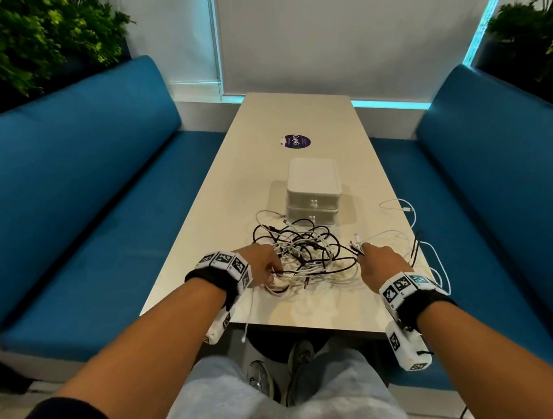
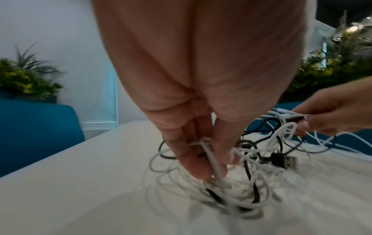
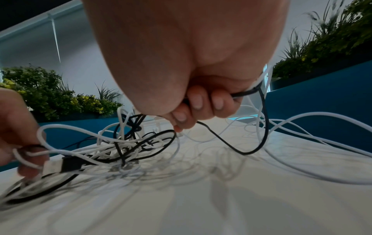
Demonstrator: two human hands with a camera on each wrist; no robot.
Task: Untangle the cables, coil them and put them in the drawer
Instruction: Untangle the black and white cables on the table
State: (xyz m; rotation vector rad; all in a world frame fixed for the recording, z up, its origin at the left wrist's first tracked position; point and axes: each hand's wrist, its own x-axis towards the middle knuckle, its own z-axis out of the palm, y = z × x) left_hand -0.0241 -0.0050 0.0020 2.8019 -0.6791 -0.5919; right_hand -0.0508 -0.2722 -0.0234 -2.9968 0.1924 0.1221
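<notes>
From the head view we saw the tangle of cables (image 1: 302, 254), white and black, lying on the pale counter (image 1: 227, 215) in the lower middle of the frame, just in front of the small white drawer unit (image 1: 313, 193), whose two drawers were closed. Our left hand (image 1: 262, 262) reached into the tangle's left edge; our right hand (image 1: 379, 263) held several cable ends at its right side. More white loops trailed toward the counter's right edge. Blue benches (image 1: 75, 184) ran down both sides of the frame.

In the left wrist view our fingers (image 2: 193, 160) were drawn narrow, pinching a white cable (image 2: 216, 171) above the heap at lower centre. A black USB plug (image 2: 284, 161) lay to the right of them, and the right hand (image 2: 332, 114) showed at the right edge.

In the right wrist view our fingers (image 3: 198, 103) were curled tight around a black cable (image 3: 249, 143) and some white strands, upper centre. The left hand (image 3: 18, 130) sat at the left edge, holding white loops beside a black plug (image 3: 66, 164).
</notes>
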